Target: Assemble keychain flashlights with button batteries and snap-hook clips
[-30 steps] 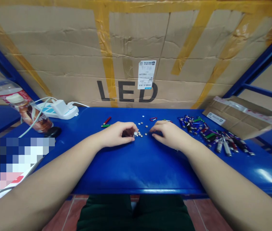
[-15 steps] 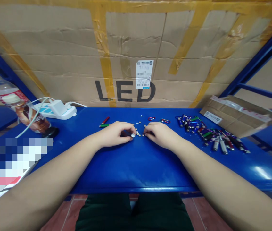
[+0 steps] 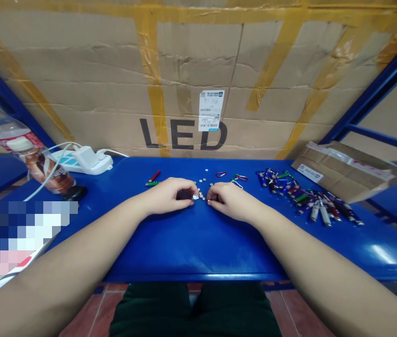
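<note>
My left hand (image 3: 175, 195) is closed in a pinch, with a small round silvery piece (image 3: 195, 197) between thumb and fingertips; it looks like a cap with a pale face. Opposite it, the thumb and forefinger of my right hand (image 3: 224, 197) are pressed together. A tiny light spot shows at their tips, too small to name. Between the hands lie several small round discs (image 3: 204, 179) like button cells, some partly hidden by the fingers. Just behind my left hand are a green tube (image 3: 152, 184) and a red tube (image 3: 155, 176), like small flashlight bodies.
Carabiner clips (image 3: 221, 174) lie behind my right hand. Several mini flashlights (image 3: 303, 196) are heaped at the right, near an open cardboard box (image 3: 345, 164). Bottles (image 3: 46, 166) and a white power strip (image 3: 103, 164) stand left on the blue table (image 3: 198, 243). A large carton (image 3: 114, 84) rises behind.
My right hand has shifted slightly left and nearer to me, its fingertips lower beside the discs. The silvery piece in my left hand has tilted a little. A pale clip behind my right hand now shows.
</note>
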`<state>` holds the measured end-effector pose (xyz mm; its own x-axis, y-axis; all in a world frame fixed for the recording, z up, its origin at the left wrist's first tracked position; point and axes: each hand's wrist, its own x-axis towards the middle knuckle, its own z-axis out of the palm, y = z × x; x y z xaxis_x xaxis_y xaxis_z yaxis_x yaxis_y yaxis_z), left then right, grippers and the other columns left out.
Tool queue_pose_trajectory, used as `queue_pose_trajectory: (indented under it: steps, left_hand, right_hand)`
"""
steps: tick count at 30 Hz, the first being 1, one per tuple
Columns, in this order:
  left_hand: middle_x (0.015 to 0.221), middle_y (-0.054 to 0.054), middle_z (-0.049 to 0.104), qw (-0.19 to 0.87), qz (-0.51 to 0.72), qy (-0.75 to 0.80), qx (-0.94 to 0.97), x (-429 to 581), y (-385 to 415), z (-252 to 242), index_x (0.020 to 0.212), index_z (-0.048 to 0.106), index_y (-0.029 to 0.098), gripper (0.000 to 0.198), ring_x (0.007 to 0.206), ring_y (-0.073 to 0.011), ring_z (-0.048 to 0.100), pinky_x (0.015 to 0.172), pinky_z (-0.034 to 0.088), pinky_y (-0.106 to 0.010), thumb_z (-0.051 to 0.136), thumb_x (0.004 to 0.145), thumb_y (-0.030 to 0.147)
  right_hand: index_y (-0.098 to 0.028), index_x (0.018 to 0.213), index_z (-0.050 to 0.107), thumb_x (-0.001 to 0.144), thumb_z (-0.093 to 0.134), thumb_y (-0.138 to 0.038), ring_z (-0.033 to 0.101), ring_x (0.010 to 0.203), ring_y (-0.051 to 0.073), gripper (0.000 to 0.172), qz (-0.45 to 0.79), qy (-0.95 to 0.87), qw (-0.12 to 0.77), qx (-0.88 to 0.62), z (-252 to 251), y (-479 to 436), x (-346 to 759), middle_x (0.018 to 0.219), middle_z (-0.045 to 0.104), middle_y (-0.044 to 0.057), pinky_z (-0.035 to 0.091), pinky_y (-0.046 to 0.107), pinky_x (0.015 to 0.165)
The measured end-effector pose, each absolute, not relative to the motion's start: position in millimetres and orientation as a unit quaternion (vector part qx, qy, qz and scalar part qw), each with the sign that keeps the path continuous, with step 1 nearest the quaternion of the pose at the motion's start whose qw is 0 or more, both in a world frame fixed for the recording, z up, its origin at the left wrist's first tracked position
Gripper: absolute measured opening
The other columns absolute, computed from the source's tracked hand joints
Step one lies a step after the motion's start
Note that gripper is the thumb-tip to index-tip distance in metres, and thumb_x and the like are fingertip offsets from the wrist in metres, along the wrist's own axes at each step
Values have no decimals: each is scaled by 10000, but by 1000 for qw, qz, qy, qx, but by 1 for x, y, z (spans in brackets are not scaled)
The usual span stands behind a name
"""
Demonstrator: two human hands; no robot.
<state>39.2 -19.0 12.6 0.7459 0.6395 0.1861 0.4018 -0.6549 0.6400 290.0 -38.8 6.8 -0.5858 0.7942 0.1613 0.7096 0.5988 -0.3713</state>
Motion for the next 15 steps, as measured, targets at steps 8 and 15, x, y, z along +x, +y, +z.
queue_pose_trajectory:
  steps: [8,15]
  left_hand:
    - [975,-32,753,294,204,289,888,39,-19,13,1010,691,191,128,868,-180,705,747,530,-276,689,895,247]
    - [950,-25,751,294,201,280,892,40,-20,14,1023,712,195,129,862,-175,694,759,517,-269,703,900,233]
  right_hand:
    - [-187,914,671,941,646,-212,672,769,147,45,215,-851,364,-313,14,-54,281,862,734,28,525,270,743]
    - [-182,920,689,929,663,-139,677,794,164,52,116,-883,347,-296,12,-55,276,861,736,43,513,275,755]
